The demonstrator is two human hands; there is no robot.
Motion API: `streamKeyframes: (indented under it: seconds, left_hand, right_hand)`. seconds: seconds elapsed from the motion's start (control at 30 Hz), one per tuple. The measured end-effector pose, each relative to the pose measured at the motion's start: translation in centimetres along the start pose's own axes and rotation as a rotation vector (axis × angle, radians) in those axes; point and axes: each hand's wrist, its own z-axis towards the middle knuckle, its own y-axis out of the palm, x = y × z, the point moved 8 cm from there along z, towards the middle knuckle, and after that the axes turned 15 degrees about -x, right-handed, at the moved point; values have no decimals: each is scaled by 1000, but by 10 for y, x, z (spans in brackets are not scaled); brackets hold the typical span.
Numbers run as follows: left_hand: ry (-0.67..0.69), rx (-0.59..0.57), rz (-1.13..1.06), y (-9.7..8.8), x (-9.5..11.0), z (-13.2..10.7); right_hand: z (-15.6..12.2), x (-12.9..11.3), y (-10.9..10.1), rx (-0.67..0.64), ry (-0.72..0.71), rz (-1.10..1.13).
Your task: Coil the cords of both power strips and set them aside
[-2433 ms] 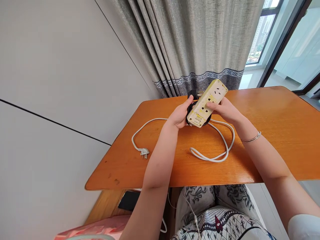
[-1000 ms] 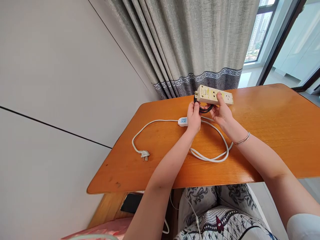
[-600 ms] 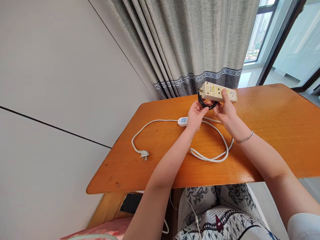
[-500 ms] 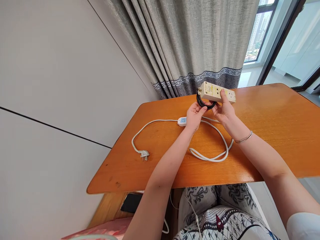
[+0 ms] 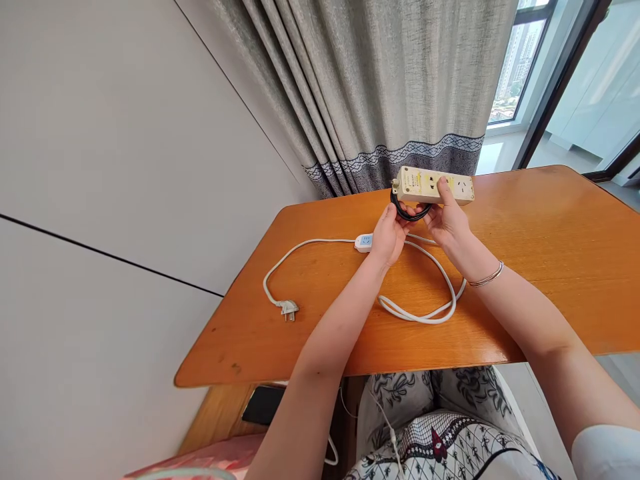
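An off-white power strip (image 5: 414,187) with yellowed markings is held up above the table. My right hand (image 5: 447,220) is closed on it, thumb pressed on its socket face and fingers underneath. From its left end a black cable (image 5: 411,217) hangs in a coiled loop below the strip. My left hand (image 5: 391,233) has its fingers curled at that loop, with the thumb along the loop's left side. Beneath my left hand, partly covered by it, a smaller white power strip (image 5: 363,243) with a blue socket face lies on the table.
The wooden table (image 5: 320,333) bears a white cord (image 5: 433,319) looped on the right and a white plug (image 5: 288,308) on the left. Behind hangs a grey curtain (image 5: 400,80). A dark phone-like slab (image 5: 263,405) lies lower, left of my legs.
The off-white power strip has levelled out and turned its socket face more toward me. My left thumb has moved off the front of the black cable to its left side.
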Motion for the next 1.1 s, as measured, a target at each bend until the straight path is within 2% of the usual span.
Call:
streamKeyframes:
  seconds: [0.3,0.37,0.5,0.67,0.87,1.0,1.1]
  left_hand:
    - [55,4,3,-1,2,2]
    - [80,-41,17,1,2,2]
    - [143,-221,81,11,1,2]
    - [147,-274,134,0,-2,7]
    - [87,-202,72,-8,-6,7]
    - [-30,-152,-47,-5,-12,5]
    - [-99,-68,-135,-6,-16,4]
  right_hand:
    - [0,5,0,-15,28,-24]
    - [0,1,2,-13,15,13]
    - [-2,-6,2,64,35,159]
    - [-10,-5,6,120,145,247]
    - [-14,-3,7,165,160,252]
    - [-6,-9,0,115,73,165]
    - [-2,-10,-6,106,29,120]
